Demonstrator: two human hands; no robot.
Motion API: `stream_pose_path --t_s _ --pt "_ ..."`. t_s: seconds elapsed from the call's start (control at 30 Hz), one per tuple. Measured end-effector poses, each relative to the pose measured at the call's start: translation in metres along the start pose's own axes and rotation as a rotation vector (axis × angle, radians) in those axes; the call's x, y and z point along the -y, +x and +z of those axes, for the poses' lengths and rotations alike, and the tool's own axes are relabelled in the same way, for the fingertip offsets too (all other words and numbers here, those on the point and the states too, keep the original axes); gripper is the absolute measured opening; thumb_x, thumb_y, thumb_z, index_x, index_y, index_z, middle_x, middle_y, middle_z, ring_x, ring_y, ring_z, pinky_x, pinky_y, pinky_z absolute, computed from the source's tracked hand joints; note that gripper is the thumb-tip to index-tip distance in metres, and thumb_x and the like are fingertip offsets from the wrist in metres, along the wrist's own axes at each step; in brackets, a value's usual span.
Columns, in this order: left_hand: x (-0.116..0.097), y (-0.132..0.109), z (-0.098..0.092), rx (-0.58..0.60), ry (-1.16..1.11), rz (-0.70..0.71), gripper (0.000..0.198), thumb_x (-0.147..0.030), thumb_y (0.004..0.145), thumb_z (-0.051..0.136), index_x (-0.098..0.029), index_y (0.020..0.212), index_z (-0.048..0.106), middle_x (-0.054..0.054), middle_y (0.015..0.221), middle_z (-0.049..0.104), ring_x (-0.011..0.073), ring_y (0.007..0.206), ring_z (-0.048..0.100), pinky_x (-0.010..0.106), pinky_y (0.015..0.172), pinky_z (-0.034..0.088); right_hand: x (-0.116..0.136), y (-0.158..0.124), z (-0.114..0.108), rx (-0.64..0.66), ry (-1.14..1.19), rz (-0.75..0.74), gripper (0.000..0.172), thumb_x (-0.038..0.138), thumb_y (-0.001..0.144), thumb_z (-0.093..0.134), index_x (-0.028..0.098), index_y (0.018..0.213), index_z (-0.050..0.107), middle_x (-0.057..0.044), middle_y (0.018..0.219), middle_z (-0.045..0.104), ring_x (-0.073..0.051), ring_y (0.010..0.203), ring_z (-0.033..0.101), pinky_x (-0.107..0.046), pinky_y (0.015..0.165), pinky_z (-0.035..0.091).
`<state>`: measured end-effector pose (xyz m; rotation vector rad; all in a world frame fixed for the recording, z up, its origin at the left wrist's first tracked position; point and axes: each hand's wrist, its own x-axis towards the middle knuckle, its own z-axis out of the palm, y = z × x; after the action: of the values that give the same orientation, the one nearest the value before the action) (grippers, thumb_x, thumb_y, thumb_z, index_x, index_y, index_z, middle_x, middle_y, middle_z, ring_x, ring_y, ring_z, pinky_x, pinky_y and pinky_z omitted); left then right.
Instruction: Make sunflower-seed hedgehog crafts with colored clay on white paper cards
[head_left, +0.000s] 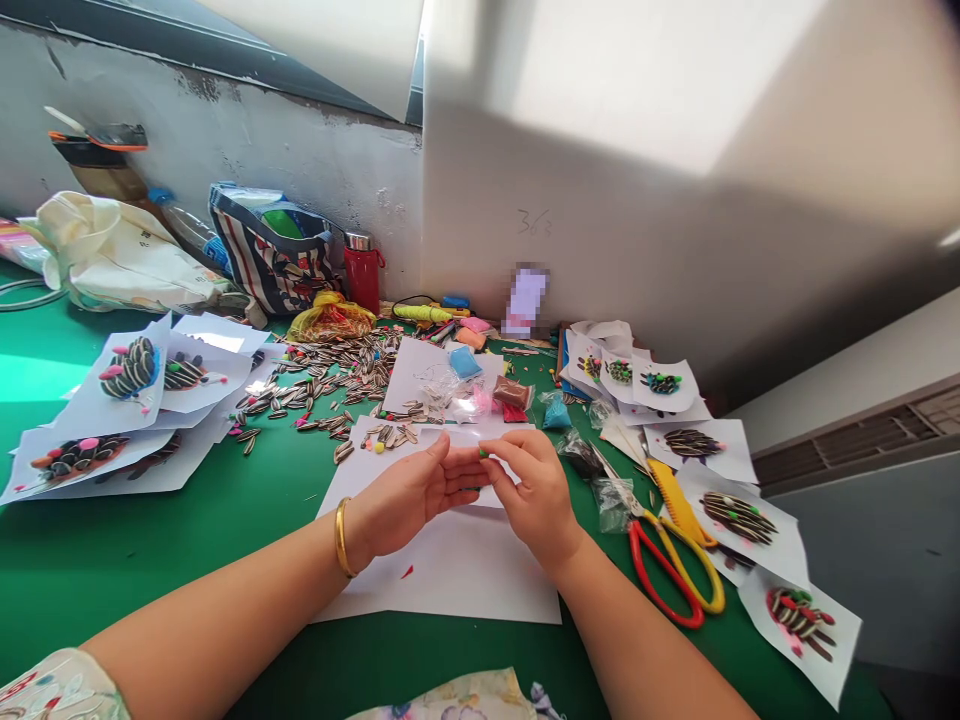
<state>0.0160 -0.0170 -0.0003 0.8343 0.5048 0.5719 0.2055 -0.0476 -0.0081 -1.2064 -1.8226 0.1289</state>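
Observation:
My left hand [420, 490] is palm up above white paper [465, 570], its fingers stretched out flat and a gold bangle round the wrist. My right hand [536, 490] pinches a small green lump [484, 453], like modelling clay, between thumb and forefinger at the left fingertips. Just beyond the hands, several sunflower seeds [394, 436] and a yellow ball [379, 447] lie on the paper. A tiny red scrap [407, 572] rests nearer to me. Behind are soft clay packets in blue [465, 362], brown [513, 392] and red [514, 413].
Red-and-yellow scissors [675, 570] lie to the right, beside a yellow toothed tool [679, 500]. Cards with seed figures [739, 515] line the right edge; more cards [135, 375] are at left. Loose seeds [337, 365], a red flask [363, 275] and bags [274, 250] stand toward the wall.

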Motion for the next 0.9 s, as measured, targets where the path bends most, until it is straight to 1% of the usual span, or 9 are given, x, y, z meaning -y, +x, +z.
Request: stream_pose_path --t_s 0.1,0.17,0.33,0.5,0.63,0.73,0.8,0.83,0.9 --pt "0.000 -0.001 0.001 0.044 -0.009 -0.018 0.062 -0.066 0.095 0.034 -0.020 0.121 0.068 0.013 0.132 0.062 0.0265 0.126 0.054 0.043 0.107 0.040 0.001 0.000 0.001 0.056 0.005 -0.014 0.029 0.021 0.095 0.054 0.027 0.120 0.067 -0.008 0.107 0.064 -0.023 0.100 0.058 -0.043 0.087 0.049" --pt "-0.001 -0.001 0.001 0.052 -0.018 -0.020 0.063 -0.067 0.095 0.034 -0.020 0.122 0.067 0.013 0.133 0.061 0.0265 0.126 0.053 0.042 0.106 0.041 0.000 0.001 0.001 0.073 -0.002 -0.017 0.033 0.022 0.095 0.053 0.028 0.125 0.065 -0.009 0.113 0.063 -0.024 0.105 0.058 -0.045 0.090 0.048" --pt "-0.004 -0.001 0.000 0.007 -0.014 0.009 0.066 -0.069 0.094 0.032 -0.022 0.126 0.064 0.013 0.138 0.058 0.0259 0.130 0.050 0.040 0.108 0.039 -0.003 0.001 0.000 0.047 0.027 -0.003 0.032 0.021 0.096 0.052 0.029 0.123 0.067 -0.009 0.116 0.062 -0.024 0.109 0.057 -0.044 0.092 0.049" --pt "-0.004 -0.001 0.000 0.079 0.057 -0.005 0.067 -0.070 0.093 0.031 -0.021 0.122 0.066 0.013 0.133 0.061 0.0270 0.126 0.053 0.043 0.106 0.040 -0.003 0.000 0.001 0.106 0.002 -0.045 0.035 0.021 0.096 0.052 0.032 0.126 0.064 -0.008 0.121 0.062 -0.025 0.112 0.057 -0.047 0.094 0.048" --pt "-0.004 0.000 -0.001 0.054 0.061 -0.013 0.067 -0.071 0.092 0.032 -0.022 0.125 0.065 0.012 0.135 0.059 0.0270 0.129 0.050 0.042 0.107 0.038 -0.003 0.002 -0.002 0.065 0.033 -0.003 0.028 0.022 0.095 0.054 0.029 0.119 0.068 -0.008 0.116 0.062 -0.024 0.110 0.057 -0.044 0.092 0.049" --pt "-0.004 0.000 -0.003 0.070 0.123 -0.007 0.066 -0.070 0.093 0.032 -0.022 0.124 0.066 0.012 0.133 0.061 0.0271 0.126 0.052 0.041 0.103 0.040 -0.004 0.003 -0.005 0.060 0.078 0.001 0.023 0.023 0.094 0.057 0.028 0.112 0.070 -0.007 0.109 0.064 -0.022 0.104 0.059 -0.042 0.089 0.050" --pt "-0.003 0.000 -0.005 0.026 0.201 0.019 0.065 -0.069 0.093 0.034 -0.021 0.123 0.066 0.013 0.128 0.064 0.0272 0.119 0.057 0.039 0.095 0.044 -0.006 0.004 -0.006 0.039 0.085 0.018 0.020 0.024 0.094 0.058 0.027 0.109 0.070 -0.007 0.104 0.065 -0.022 0.101 0.060 -0.041 0.088 0.050" --pt "-0.003 0.000 -0.006 -0.029 0.245 0.046 0.064 -0.068 0.093 0.036 -0.021 0.123 0.066 0.014 0.124 0.066 0.0270 0.115 0.059 0.037 0.089 0.046 -0.008 0.005 -0.007 0.021 0.084 0.035 0.018 0.025 0.093 0.059 0.026 0.107 0.070 -0.007 0.102 0.066 -0.023 0.100 0.060 -0.041 0.088 0.050" --pt "-0.005 0.000 -0.009 -0.174 0.337 0.126 0.060 -0.065 0.094 0.039 -0.020 0.122 0.067 0.014 0.114 0.069 0.0255 0.106 0.062 0.033 0.079 0.046 -0.013 0.006 -0.010 -0.007 0.075 0.090 0.014 0.026 0.092 0.060 0.024 0.103 0.068 -0.006 0.098 0.067 -0.022 0.096 0.060 -0.040 0.085 0.050"
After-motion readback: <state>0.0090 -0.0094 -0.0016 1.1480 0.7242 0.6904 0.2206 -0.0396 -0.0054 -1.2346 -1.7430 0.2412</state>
